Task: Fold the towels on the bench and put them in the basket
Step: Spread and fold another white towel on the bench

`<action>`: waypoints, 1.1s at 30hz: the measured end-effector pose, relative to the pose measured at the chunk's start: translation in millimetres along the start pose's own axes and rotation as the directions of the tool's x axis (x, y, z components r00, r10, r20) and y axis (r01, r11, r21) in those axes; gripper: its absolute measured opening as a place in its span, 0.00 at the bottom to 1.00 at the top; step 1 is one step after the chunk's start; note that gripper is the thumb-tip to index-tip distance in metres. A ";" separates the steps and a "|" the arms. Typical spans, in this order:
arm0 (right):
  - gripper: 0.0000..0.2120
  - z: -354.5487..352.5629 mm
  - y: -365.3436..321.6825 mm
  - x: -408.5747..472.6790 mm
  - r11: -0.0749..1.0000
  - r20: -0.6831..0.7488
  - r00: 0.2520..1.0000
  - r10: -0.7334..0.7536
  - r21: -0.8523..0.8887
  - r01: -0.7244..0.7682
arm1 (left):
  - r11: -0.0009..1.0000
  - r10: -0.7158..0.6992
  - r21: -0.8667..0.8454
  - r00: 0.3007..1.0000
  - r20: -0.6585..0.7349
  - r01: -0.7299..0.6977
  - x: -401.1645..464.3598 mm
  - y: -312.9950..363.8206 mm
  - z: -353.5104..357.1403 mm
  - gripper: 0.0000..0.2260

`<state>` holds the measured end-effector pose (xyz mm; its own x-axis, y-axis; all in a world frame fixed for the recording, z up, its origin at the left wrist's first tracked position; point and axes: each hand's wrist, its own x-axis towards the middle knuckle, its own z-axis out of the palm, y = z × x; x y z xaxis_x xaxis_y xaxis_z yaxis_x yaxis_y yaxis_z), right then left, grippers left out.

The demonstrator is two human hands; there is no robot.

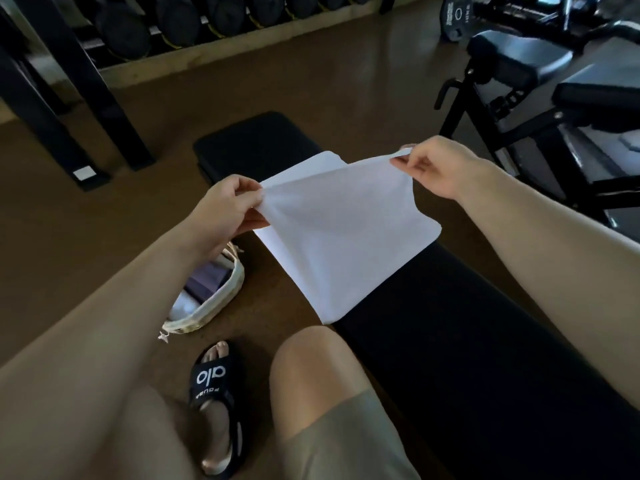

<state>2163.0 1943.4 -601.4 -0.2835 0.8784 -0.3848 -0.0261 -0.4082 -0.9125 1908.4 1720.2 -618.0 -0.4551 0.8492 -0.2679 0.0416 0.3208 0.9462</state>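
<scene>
A white towel (343,233) hangs stretched between the two hands above the black bench (467,323); the left hand (230,206) pinches one upper corner with curled fingers and thumb, and the right hand (438,168) pinches the opposite upper corner in the same way; the cloth sags between them, its lower part lying on the bench top and its near corner reaching toward the person's knee (311,368). One towel is in the hands; whether a second layer lies beneath it cannot be told. One woven basket (211,306) stands on the brown floor (69,220) left of the bench, below the left forearm; it holds folded cloth, one dark piece and one pale piece showing. One foot wears a black sandal (214,403) near the basket; its strap reads "alo" in white, with smaller lettering below too blurred to read. Dark dumbbells (173,26) line a rack at the far side; other black gym equipment (519,71) stands at the right.
</scene>
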 end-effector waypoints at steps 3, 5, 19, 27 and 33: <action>0.12 25.2 6.1 33.7 0.980 -0.058 0.998 -0.038 -0.195 0.026 | 0.999 -0.009 -0.047 0.996 -0.084 0.005 33.6 -11.3 -12.0 0.05; 0.07 43.1 11.7 61.7 0.920 -0.152 0.986 -0.065 -0.391 0.000 | 0.995 -0.035 -0.099 0.992 -0.119 0.023 54.3 -21.1 -18.4 0.05; 0.16 102.7 77.0 173.6 0.394 0.026 0.978 -0.209 -0.913 0.108 | 0.970 -0.135 0.152 0.937 -0.322 0.192 118.9 -85.3 -36.2 0.08; 0.24 74.0 73.2 166.2 0.306 -0.014 0.972 -0.234 -0.950 0.060 | 0.960 -0.279 -0.089 0.926 -0.253 0.264 111.1 -82.4 -27.6 0.23; 0.22 56.9 80.3 152.7 0.269 0.001 0.961 -0.277 -0.960 0.079 | 0.948 -0.318 -0.055 0.929 -0.189 0.313 98.9 -85.2 -11.8 0.22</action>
<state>2063.1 2030.6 -725.5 -0.2660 0.9569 -0.1167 0.8908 0.1978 -0.4090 1849.3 1772.0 -722.9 -0.6038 0.6079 -0.5156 -0.1524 0.5468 0.8232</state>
